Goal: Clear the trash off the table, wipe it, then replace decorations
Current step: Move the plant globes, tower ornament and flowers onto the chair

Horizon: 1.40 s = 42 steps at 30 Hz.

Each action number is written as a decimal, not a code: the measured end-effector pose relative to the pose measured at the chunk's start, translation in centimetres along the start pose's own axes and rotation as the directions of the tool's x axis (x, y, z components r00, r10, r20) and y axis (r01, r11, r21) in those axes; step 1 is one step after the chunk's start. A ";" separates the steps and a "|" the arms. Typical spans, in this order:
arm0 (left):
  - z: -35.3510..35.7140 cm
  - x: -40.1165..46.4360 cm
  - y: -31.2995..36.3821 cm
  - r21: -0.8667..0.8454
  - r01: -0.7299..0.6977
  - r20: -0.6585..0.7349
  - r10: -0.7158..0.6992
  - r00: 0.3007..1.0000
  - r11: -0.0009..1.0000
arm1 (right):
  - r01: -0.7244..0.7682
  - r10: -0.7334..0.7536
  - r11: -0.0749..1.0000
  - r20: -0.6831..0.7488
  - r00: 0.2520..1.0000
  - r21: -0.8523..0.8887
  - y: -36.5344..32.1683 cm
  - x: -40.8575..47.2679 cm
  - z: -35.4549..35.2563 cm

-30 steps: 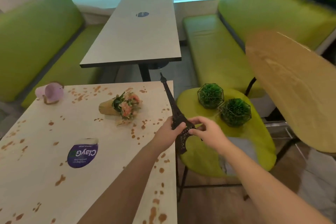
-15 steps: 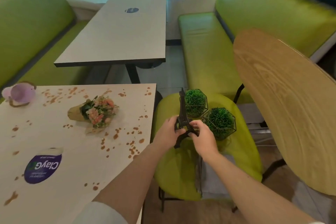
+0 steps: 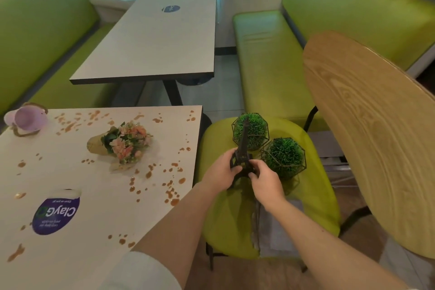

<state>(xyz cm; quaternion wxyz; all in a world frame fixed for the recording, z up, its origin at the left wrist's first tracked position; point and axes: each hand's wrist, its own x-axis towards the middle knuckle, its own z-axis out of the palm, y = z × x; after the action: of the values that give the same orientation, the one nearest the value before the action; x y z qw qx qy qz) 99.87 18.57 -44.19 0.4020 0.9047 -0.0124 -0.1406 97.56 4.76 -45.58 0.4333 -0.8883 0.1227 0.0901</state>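
Nearest, two bare forearms reach forward over the green chair seat [image 3: 315,198] to the right of the worktop [image 3: 70,254]. The left hand [image 3: 221,169] and right hand [image 3: 267,182] meet over the seat and both hold the dark tower [image 3: 243,148]: the left grip has fingers curled round the tower's lower left side, the right grip pinches its base from the right. The tower stands nearly upright, tip pointing away, its base low over the seat; whether it touches the cushion cannot be told.

On the worktop, a purple round sticker [image 3: 55,215] reading "ClayG" lies near the front left, and brown spills [image 3: 174,201] are scattered over most of the surface, thickest near the right edge. Farther in, a bouquet [image 3: 122,142] in a tan paper cone lies on its side, blooms pointing right. At the far left corner a pink cup [image 3: 26,119] lies tipped over.

On the seat just beyond the hands sit two green balls in black wire frames: the near ball [image 3: 284,158] just right of the tower, the far ball [image 3: 250,130] behind the tower's upper part. A wooden chair back [image 3: 376,129] fills the right side.

Beyond stand a second table [image 3: 153,35] and green benches [image 3: 266,66].
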 end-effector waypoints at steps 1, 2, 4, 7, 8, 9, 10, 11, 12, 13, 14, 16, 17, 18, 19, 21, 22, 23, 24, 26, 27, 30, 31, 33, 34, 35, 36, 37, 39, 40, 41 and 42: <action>-0.1 -0.2 -0.1 -0.003 -0.001 0.003 0.001 1.000 1.000 | -0.003 0.003 1.000 0.004 1.000 -0.007 -0.2 -0.2 -0.1; -0.3 -0.5 0.0 0.005 0.004 0.004 -0.004 1.000 1.000 | -0.003 0.003 1.000 0.001 1.000 -0.020 -0.4 -0.4 -0.1; -1.1 -1.5 -0.1 0.022 0.029 -0.019 -0.028 0.999 0.999 | 0.014 -0.015 0.999 -0.035 0.999 -0.048 -1.2 -1.0 -0.2; -2.6 -3.0 -0.6 0.070 0.045 -0.080 -0.039 0.996 0.997 | 0.017 -0.026 0.998 -0.159 0.987 -0.061 -2.6 -2.4 -0.1; -3.3 -3.7 -0.7 0.085 0.041 -0.101 -0.033 0.994 0.996 | 0.014 -0.028 0.997 -0.189 0.982 -0.075 -3.1 -3.0 -0.1; -4.1 -4.4 -1.0 0.076 0.042 -0.127 -0.032 0.991 0.996 | 0.021 -0.040 0.995 -0.206 0.978 -0.094 -3.8 -3.8 0.1; -5.2 -5.2 -1.1 0.054 0.045 -0.149 -0.037 0.988 0.997 | 0.035 -0.056 0.994 -0.215 0.975 -0.104 -4.7 -4.6 0.4; -6.0 -5.8 -1.3 0.029 0.047 -0.176 -0.041 0.983 0.998 | 0.050 -0.071 0.994 -0.218 0.973 -0.101 -5.4 -5.2 0.7; -7.2 -6.7 -1.5 0.012 0.049 -0.203 -0.045 0.978 0.999 | 0.068 -0.086 0.994 -0.215 0.973 -0.089 -6.5 -6.0 1.2; -8.2 -7.3 -1.8 -0.003 0.047 -0.233 -0.046 0.971 0.999 | 0.085 -0.099 0.994 -0.206 0.974 -0.075 -7.3 -6.5 1.6; -9.4 -8.0 -2.1 -0.009 0.046 -0.259 -0.047 0.965 0.999 | 0.099 -0.110 0.993 -0.188 0.976 -0.065 -8.3 -7.1 2.1; -11.9 -9.3 -3.0 0.003 0.055 -0.305 -0.052 0.951 0.998 | 0.122 -0.128 0.991 -0.146 0.981 -0.051 -10.2 -8.1 3.4; -13.0 -9.8 -3.5 0.020 0.070 -0.323 -0.060 0.945 0.997 | 0.131 -0.135 0.991 -0.130 0.982 -0.041 -11.0 -8.5 3.9; -14.5 -10.6 -4.1 0.031 0.086 -0.340 -0.071 0.938 0.996 | 0.147 -0.149 0.989 -0.124 0.981 -0.026 -12.1 -9.0 4.8; -16.1 -11.3 -5.1 0.041 0.103 -0.353 -0.082 0.932 0.994 | 0.158 -0.157 0.987 -0.120 0.980 -0.004 -13.3 -9.5 5.9; -18.4 -12.3 -6.8 0.061 0.142 -0.367 -0.110 0.924 0.988 | 0.167 -0.161 0.985 -0.098 0.982 0.049 -15.0 -10.1 7.7; -19.8 -13.0 -7.9 0.062 0.158 -0.367 -0.125 0.922 0.985 | 0.167 -0.161 0.984 -0.079 0.984 0.070 -15.9 -10.5 8.9; -21.1 -13.5 -9.4 0.063 0.168 -0.368 -0.133 0.920 0.984 | 0.162 -0.157 0.983 -0.061 0.986 0.087 -16.9 -10.8 10.4; -22.0 -14.0 -10.4 0.070 0.168 -0.366 -0.131 0.921 0.983 | 0.148 -0.144 0.983 -0.047 0.988 0.104 -17.6 -11.0 11.4; -24.4 -15.0 -12.7 0.081 0.184 -0.373 -0.141 0.917 0.980 | 0.126 -0.124 0.984 -0.021 0.992 0.129 -19.4 -11.7 13.9; -25.4 -15.3 -13.7 0.088 0.191 -0.373 -0.145 0.916 0.978 | 0.120 -0.119 0.984 -0.015 0.993 0.135 -20.3 -12.0 14.9; -27.9 -16.0 -16.8 0.093 0.199 -0.367 -0.152 0.918 0.975 | 0.119 -0.124 0.983 0.027 0.992 0.140 -22.9 -13.0 17.9; -29.1 -16.5 -18.0 0.084 0.207 -0.371 -0.162 0.914 0.975 | 0.125 -0.132 0.982 0.045 0.990 0.142 -24.0 -13.4 19.2; -30.6 -17.2 -19.6 0.065 0.211 -0.378 -0.172 0.910 0.975 | 0.139 -0.150 0.980 0.072 0.986 0.141 -25.6 -14.0 20.8; -31.7 -17.9 -20.6 0.053 0.216 -0.382 -0.181 0.906 0.975 | 0.149 -0.161 0.981 0.087 0.983 0.128 -26.7 -14.4 21.9; -32.2 -18.2 -21.0 0.041 0.223 -0.386 -0.190 0.903 0.974 | 0.162 -0.173 0.980 0.096 0.980 0.112 -27.1 -14.5 22.4; -32.8 -18.5 -21.6 0.035 0.233 -0.393 -0.201 0.897 0.972 | 0.180 -0.190 0.979 0.114 0.975 0.093 -27.8 -14.7 22.9; -33.5 -19.0 -22.2 0.026 0.240 -0.400 -0.210 0.892 0.970 | 0.197 -0.206 0.978 0.136 0.969 0.073 -28.6 -15.0 23.4; -34.7 -19.8 -23.1 0.001 0.258 -0.415 -0.234 0.879 0.966 | 0.237 -0.242 0.970 0.180 0.953 0.049 -29.8 -15.3 24.2; -35.1 -20.2 -23.5 -0.007 0.266 -0.422 -0.244 0.873 0.964 | 0.253 -0.257 0.966 0.196 0.946 0.044 -30.3 -15.3 24.5; -35.5 -20.6 -23.7 -0.015 0.277 -0.431 -0.256 0.865 0.961 | 0.267 -0.268 0.963 0.209 0.940 0.034 -30.8 -15.4 24.7; -35.9 -21.1 -24.1 -0.026 0.289 -0.443 -0.270 0.855 0.957 | 0.284 -0.280 0.959 0.225 0.933 0.015 -31.3 -15.5 25.0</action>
<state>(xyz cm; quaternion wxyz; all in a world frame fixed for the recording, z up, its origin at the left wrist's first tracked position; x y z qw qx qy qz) 86.91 63.69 -33.77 0.3510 0.9130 0.2076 0.0119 90.71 45.31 -33.22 0.4452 -0.8844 -0.0566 0.1281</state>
